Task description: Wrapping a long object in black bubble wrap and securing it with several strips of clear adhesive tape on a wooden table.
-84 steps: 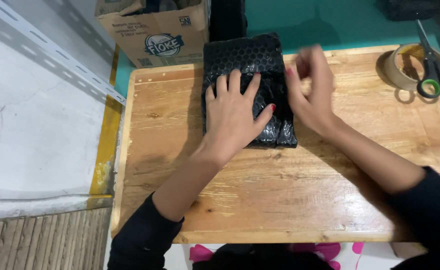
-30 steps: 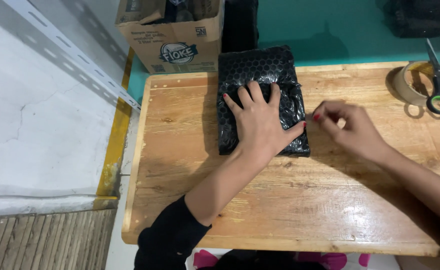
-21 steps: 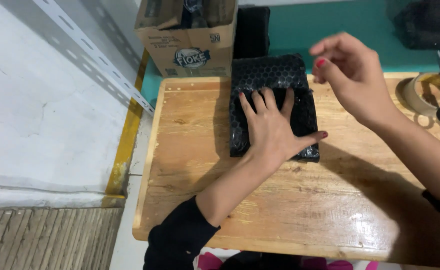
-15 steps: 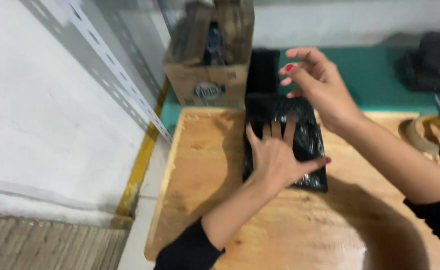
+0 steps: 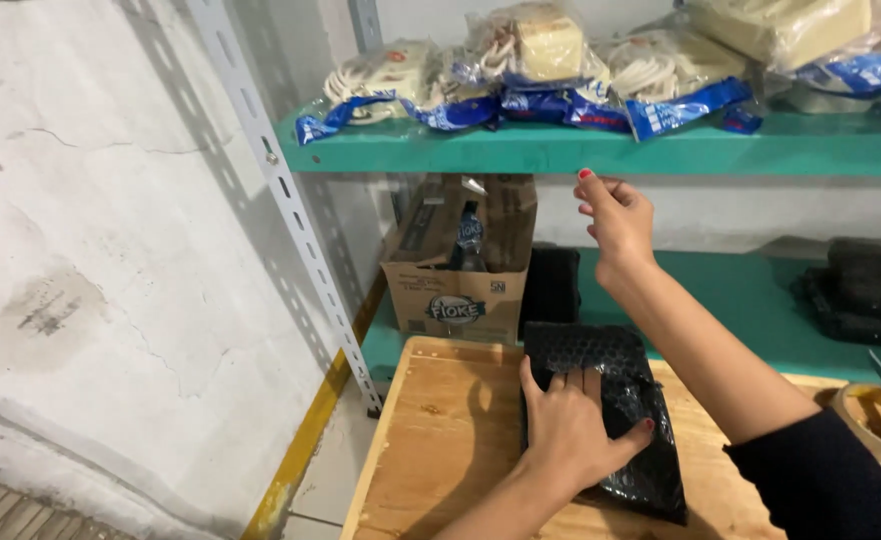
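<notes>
Fingers first: our left hand [image 5: 567, 432] is spread flat, fingers a bit apart, pressing down on the black bubble-wrap parcel [image 5: 605, 415], thumb hooked out over its right side. Our right hand [image 5: 615, 212] is up in the air with the fingers loosely curled together around nothing, just under the front edge of the upper green shelf [image 5: 580, 150].

As for progress, we'd say the parcel looks fully wrapped and folded shut, lying on the wooden table [image 5: 440, 450] near its back edge. We can't make out any tape on the wrap, so our guess is that sealing is what's left.

Now everything else, placed off the parcel, big to small:

- Above it, along the upper green shelf, a row of clear plastic bags with blue printed bands [image 5: 520, 60], holding pale, whitish goods.
- Right behind it to the left, an open brown cardboard box [image 5: 460, 270] with a round blue logo on the front, and a dark bottle poking out the top.
- Far to the right, on the lower green shelf [image 5: 750, 300], a heap of black bundles [image 5: 860, 290].
- Directly behind it, a small black package [image 5: 550, 285] standing on end, just beside the box.
- Off at the right edge of the table, a roll of brown tape [image 5: 865, 425], only partly in view.
</notes>
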